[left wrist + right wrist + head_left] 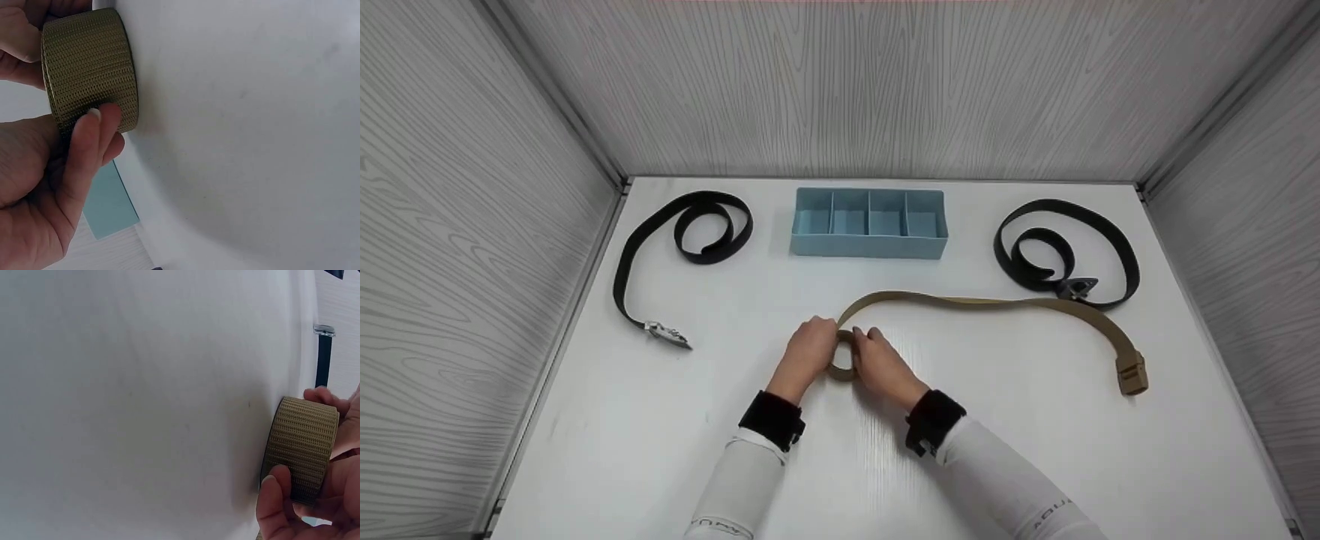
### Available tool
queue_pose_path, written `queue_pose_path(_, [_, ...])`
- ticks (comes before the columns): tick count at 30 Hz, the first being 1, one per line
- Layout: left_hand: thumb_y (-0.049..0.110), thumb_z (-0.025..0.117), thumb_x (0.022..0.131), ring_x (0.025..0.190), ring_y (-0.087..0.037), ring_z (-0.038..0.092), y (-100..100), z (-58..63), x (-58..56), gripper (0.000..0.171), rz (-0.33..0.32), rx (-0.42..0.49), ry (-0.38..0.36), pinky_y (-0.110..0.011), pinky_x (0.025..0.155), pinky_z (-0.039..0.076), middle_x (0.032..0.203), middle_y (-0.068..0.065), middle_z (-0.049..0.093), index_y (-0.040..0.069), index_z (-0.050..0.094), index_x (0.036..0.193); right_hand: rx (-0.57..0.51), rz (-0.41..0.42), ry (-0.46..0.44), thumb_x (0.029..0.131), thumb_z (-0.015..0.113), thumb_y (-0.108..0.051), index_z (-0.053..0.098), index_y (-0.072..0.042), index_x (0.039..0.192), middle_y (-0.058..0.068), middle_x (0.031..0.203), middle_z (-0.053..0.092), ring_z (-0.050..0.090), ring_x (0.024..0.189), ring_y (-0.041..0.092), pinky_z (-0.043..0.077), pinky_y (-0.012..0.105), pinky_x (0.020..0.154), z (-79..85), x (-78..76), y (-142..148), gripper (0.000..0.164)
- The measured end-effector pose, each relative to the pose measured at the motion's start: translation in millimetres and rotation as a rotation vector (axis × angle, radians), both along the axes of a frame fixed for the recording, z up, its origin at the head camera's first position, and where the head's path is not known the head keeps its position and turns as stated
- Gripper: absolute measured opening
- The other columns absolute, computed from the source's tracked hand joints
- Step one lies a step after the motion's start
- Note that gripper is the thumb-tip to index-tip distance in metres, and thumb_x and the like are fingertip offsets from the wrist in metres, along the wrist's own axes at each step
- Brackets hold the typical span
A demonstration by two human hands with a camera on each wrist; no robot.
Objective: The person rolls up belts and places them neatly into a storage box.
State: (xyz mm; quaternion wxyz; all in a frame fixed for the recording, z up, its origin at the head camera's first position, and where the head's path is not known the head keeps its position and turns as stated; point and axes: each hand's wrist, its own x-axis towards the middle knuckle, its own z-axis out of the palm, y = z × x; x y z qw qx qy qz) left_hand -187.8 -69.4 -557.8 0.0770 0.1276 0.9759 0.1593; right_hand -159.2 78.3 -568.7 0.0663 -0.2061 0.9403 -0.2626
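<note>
Nearest us, we see two white sleeves ending at black wristbands. Beyond these, we locate the left hand and the right hand at opposite sides of the coil of the tan belt, near the middle of the white table. The fingers of both hands are curled and grip the coil, which stands on edge (the wrist views show its ribbed weave). From the coil's far side we trace the strap as it arcs away, runs to the right and bends back toward us, ending at a tan buckle. Left of the hands, well apart, we find a silver buckle on the left black belt, whose far end is coiled. At far right, we note the right black belt, looped around its own coiled end. Between the black belts, we identify a blue tray with four compartments. A grey wood-grain wall stands behind it.
</note>
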Motion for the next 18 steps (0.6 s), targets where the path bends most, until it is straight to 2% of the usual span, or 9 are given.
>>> queue_pose_path(3, [-0.001, 0.058, 0.093, 0.072, -0.026, 0.065, 1.9, -1.5, 1.1, 0.014, 0.033, 0.009, -0.004, -0.038, 0.062, 0.052, 0.080, -0.015, 0.067, -0.002, 0.070, 0.088, -0.057, -0.070, -0.024, 0.098, 0.054, -0.006, 0.054, 0.011, 0.130, 0.018, 0.093, 0.057, 0.056, 0.082, 0.025, 0.050, 0.040, 0.076, -0.7, -1.0, 2.4, 0.036])
queue_pose_path(7, [-0.004, 0.057, 0.091, 0.070, -0.024, 0.064, 3.2, -4.2, 2.1, 0.015, 0.051, 0.057, -0.010, -0.037, 0.061, 0.051, 0.077, -0.015, 0.066, -0.001, 0.069, 0.082, -0.158, -0.182, -0.052, 0.094, 0.061, -0.006, 0.070, 0.003, 0.100, 0.006, 0.074, 0.059, 0.056, 0.073, 0.020, 0.049, 0.036, 0.069, 0.2, 0.3, 6.7, 0.014])
queue_pose_path(10, [-0.001, 0.054, 0.092, 0.058, -0.017, 0.055, -0.7, -2.0, 0.0, 0.022, 0.026, 0.135, -0.082, -0.032, 0.055, 0.047, 0.067, -0.008, 0.061, 0.002, 0.064, 0.073, -0.188, -0.194, -0.048, 0.090, 0.062, -0.002, 0.070, -0.001, 0.083, 0.003, 0.067, 0.056, 0.052, 0.067, 0.019, 0.047, 0.036, 0.065, 1.9, -0.4, 9.0, 0.011])
queue_pose_path(12, [0.004, 0.053, 0.096, 0.052, -0.014, 0.052, -5.3, 1.1, -1.9, 0.029, 0.001, 0.195, -0.159, -0.029, 0.052, 0.044, 0.060, -0.004, 0.057, 0.005, 0.060, 0.068, -0.177, -0.180, -0.046, 0.090, 0.061, 0.000, 0.070, -0.001, 0.084, 0.004, 0.068, 0.055, 0.051, 0.069, 0.019, 0.046, 0.037, 0.066, 2.6, -2.7, 10.2, 0.011])
queue_pose_path(14, [0.011, 0.051, 0.100, 0.047, -0.013, 0.054, -9.8, 3.8, -3.5, 0.035, -0.006, 0.237, -0.232, -0.027, 0.050, 0.043, 0.055, -0.003, 0.058, 0.007, 0.059, 0.066, -0.158, -0.152, -0.044, 0.091, 0.060, 0.000, 0.070, -0.001, 0.085, 0.005, 0.070, 0.054, 0.051, 0.070, 0.020, 0.046, 0.038, 0.067, 3.1, -4.8, 11.1, 0.012])
queue_pose_path(18, [0.016, 0.053, 0.101, 0.048, -0.017, 0.063, -17.4, 6.6, -5.5, 0.037, 0.041, 0.303, -0.325, -0.024, 0.049, 0.044, 0.054, -0.006, 0.063, 0.005, 0.064, 0.067, -0.087, -0.099, -0.037, 0.094, 0.060, -0.003, 0.072, -0.002, 0.096, 0.007, 0.077, 0.056, 0.054, 0.075, 0.022, 0.048, 0.040, 0.070, 3.9, -7.2, 12.7, 0.013])
